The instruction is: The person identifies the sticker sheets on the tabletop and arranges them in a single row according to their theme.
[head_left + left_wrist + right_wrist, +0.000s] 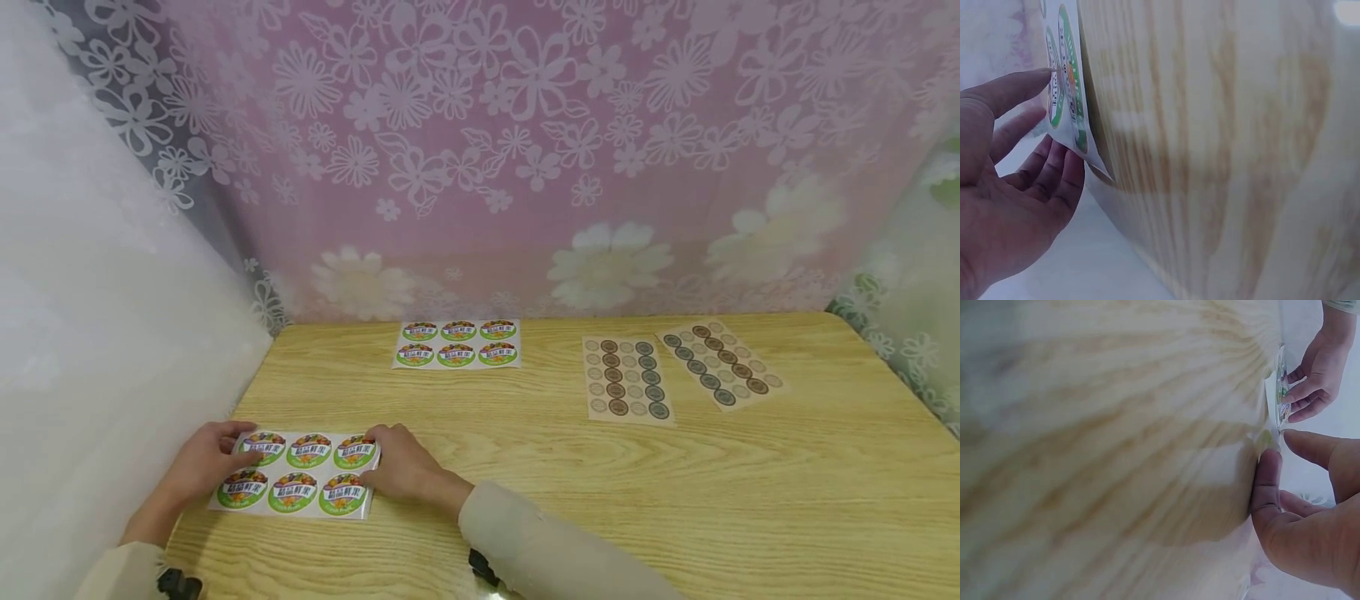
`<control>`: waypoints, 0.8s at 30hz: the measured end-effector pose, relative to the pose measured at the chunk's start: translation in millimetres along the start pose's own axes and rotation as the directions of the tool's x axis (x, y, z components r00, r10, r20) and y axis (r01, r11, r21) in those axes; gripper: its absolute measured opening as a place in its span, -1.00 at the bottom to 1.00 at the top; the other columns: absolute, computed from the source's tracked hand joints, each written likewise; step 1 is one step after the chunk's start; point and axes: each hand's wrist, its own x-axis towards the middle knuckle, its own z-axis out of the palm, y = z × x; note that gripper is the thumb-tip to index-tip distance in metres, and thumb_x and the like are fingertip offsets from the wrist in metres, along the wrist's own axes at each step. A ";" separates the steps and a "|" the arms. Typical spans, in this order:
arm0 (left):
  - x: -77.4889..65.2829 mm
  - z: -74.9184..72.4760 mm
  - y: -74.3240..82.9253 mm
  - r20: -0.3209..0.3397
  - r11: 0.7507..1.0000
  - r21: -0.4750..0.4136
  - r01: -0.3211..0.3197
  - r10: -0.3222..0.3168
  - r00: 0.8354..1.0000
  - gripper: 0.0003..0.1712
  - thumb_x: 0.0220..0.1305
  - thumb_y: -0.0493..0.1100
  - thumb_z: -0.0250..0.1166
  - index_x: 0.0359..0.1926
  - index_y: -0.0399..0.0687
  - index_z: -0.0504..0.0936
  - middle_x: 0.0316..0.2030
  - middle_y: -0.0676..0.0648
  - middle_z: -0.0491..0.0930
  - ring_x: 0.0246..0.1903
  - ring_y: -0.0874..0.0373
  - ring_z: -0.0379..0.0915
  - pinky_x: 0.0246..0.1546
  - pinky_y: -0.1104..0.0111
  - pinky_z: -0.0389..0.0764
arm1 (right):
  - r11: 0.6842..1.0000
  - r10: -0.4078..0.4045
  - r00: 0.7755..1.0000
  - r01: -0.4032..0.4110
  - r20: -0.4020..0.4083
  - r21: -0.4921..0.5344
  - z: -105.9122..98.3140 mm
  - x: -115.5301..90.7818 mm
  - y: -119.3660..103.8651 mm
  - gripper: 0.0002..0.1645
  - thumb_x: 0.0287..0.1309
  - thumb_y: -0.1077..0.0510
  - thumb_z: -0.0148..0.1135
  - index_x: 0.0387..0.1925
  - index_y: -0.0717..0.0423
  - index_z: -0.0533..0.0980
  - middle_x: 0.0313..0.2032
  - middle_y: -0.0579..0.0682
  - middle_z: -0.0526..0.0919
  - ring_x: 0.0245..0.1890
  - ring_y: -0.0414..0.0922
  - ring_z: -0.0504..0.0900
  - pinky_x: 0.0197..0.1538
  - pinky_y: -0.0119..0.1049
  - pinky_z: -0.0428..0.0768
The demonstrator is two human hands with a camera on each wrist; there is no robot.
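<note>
A white sheet of round fruit stickers [303, 471], with green rims and printed characters, lies near the table's left front edge. My left hand [204, 467] holds its left end. The left wrist view shows that thumb [1025, 84] over the printed face and the other fingers at the sheet's edge, which is lifted slightly off the wood. At the opposite end, my right hand [408, 467] pinches the right edge between thumb and fingers. In the right wrist view the sheet [1280, 394] appears nearly edge-on, so its contact with the right fingertips is partly hidden.
Another fruit sticker sheet [457, 343] lies at the table's back edge. Two tan sheets of small round brown and grey stickers, one upright [628, 379] and one slanted [720, 367], lie back right. A floral curtain [480, 167] hangs behind the wooden table [675, 492].
</note>
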 end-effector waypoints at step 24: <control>-7.4 3.4 15.5 -0.095 0.963 0.242 -0.118 0.145 0.985 -0.45 0.31 -0.06 0.24 0.13 -0.42 0.46 0.03 -0.52 0.36 -0.02 -0.48 0.29 -0.12 -0.25 0.36 | 0.973 -0.061 0.997 0.069 0.045 -0.219 -43.7 -12.3 5.8 -0.45 0.29 -0.05 0.16 0.25 0.04 0.41 0.05 0.01 0.43 -0.14 -0.17 0.51 -0.21 -0.34 0.49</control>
